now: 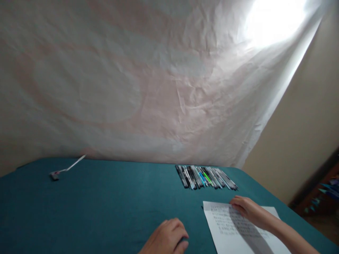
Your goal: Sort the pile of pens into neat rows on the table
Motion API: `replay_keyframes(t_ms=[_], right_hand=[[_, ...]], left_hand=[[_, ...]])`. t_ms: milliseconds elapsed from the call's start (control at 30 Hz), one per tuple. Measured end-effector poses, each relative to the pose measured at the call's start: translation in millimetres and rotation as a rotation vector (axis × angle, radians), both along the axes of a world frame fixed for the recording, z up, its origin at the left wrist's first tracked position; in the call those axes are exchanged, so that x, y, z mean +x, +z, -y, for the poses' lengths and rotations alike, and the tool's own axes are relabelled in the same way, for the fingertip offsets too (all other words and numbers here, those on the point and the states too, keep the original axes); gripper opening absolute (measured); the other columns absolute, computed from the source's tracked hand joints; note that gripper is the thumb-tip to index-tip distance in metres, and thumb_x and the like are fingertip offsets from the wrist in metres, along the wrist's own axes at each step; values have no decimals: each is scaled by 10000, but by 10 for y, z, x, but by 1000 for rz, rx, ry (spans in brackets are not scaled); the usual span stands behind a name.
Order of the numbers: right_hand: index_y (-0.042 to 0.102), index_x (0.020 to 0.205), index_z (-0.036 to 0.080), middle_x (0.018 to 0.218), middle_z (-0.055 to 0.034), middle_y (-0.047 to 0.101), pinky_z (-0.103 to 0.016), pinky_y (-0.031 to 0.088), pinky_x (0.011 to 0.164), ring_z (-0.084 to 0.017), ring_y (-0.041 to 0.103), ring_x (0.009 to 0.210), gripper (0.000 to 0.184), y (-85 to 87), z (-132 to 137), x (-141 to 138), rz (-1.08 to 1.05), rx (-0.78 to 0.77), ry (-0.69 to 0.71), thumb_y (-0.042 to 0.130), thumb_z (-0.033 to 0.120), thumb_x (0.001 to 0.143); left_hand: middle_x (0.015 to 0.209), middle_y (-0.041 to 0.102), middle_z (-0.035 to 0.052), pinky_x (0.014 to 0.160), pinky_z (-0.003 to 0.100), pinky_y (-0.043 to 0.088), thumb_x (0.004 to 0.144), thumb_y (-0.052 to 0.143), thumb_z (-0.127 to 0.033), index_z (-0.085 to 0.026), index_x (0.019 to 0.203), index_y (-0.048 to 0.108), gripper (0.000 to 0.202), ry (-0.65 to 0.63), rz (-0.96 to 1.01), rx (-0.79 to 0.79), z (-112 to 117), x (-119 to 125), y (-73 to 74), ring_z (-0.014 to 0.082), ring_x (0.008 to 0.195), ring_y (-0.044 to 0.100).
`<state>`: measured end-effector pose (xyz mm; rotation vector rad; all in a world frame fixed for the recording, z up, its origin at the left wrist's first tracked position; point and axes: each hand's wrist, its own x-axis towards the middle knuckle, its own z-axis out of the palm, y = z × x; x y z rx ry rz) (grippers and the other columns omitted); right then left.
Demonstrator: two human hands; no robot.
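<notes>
My right hand (247,209) lies on a white sheet of paper (233,233) with handwritten lines, fingers stretched flat near its top edge. My left hand (168,238) rests on the teal tablecloth (106,204) left of the sheet, fingers curled under; I cannot make out anything in it. A row of several pens (205,177) lies side by side beyond the paper, toward the far edge of the table.
A small object with a white strap (65,170) lies at the far left of the table. A wrinkled pale sheet (148,81) hangs as a backdrop behind. At right are a beige wall and dark furniture (320,194).
</notes>
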<state>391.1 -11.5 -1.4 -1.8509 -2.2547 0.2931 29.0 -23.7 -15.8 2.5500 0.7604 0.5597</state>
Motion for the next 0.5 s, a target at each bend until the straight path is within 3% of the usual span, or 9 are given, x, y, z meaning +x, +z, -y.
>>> replay_keyframes(t_ms=[200,300,433,500], right_hand=[[651,764,221,788,-81,630,-305,433,666,-224,569,717,273,57,77,102,-56,-131,-5,421,368,779],[639,906,231,868,-74,632,-302,434,684,-222,574,759,279,67,27,59,-78,-116,-13,457,381,756],[563,1056,189,910,-76,630,-273,438,645,-192,582,718,417,59,-232,-182,-72,-27,-101,438,450,756],[530,1096,164,975,-95,615,-280,431,711,-208,581,813,487,25,-445,-350,-62,35,-122,444,489,744]], left_hand=[[948,579,37,747,239,403,811,434,-279,-207,927,560,186,5,7,4,-3,4,4,142,841,529],[945,578,34,748,239,402,809,439,-284,-213,926,559,182,-3,9,-1,-13,4,3,141,839,529],[954,574,38,758,241,399,810,433,-268,-209,939,554,187,1,6,3,-11,8,-10,143,850,526],[956,573,35,756,235,396,813,427,-270,-212,943,552,190,0,11,8,-11,14,-25,140,855,522]])
